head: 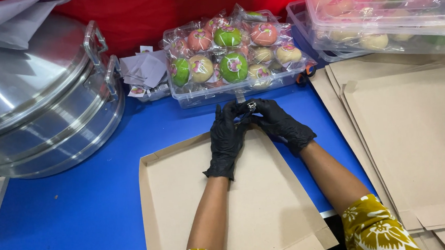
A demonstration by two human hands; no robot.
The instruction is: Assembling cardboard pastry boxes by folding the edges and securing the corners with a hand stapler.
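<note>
Over flat cardboard box [224, 215], gloved left hand [227, 140] & right hand [280, 123], pinching small clip [252, 106], maybe

A blue bench [80, 205] carries a steel steamer [35, 102] at upper left, clear tubs [235, 89] of wrapped buns (upper centre), and flat brown cardboard [250, 207].

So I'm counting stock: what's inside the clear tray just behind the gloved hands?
The clear tray holds individually wrapped round buns in green, pink and cream, stacked in layers. Those underneath are mostly covered, so a full count is impossible.
</note>
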